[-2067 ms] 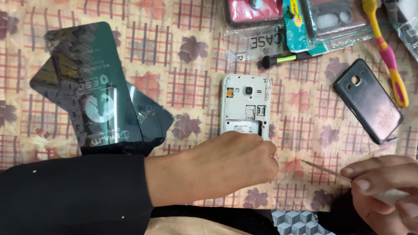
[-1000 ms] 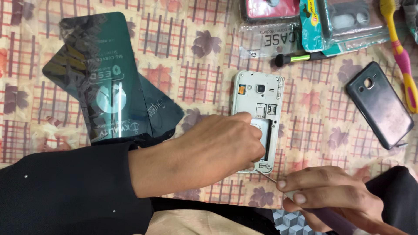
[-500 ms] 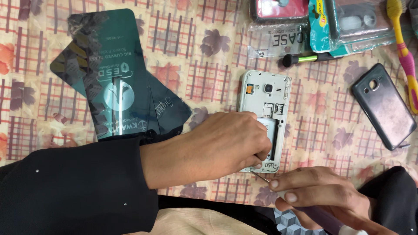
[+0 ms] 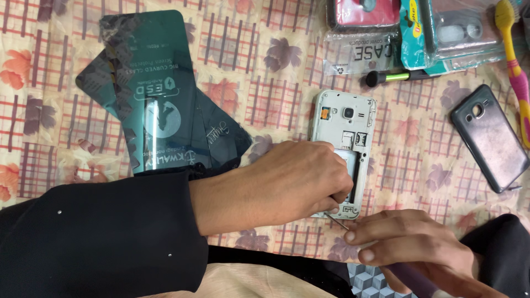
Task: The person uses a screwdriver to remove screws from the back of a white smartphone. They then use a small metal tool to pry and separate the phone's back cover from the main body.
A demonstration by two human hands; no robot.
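Moved: the view has slid a bit, so the phone (image 4: 342,149) now sits right of centre; both hands stay put on its lower end.
Left hand (image 4: 292,185): lies over the phone's lower half, fingers curled down on it, pinning it flat so it can't skid.
Right hand (image 4: 408,245): lower right, pinched around a thin tool (image 4: 337,219) whose tip meets the phone's bottom edge.
Back cover (image 4: 488,144): parked at the right, out of the way.
Dark sleeves (image 4: 154,94): fanned out upper left on the patterned cloth (image 4: 259,72).
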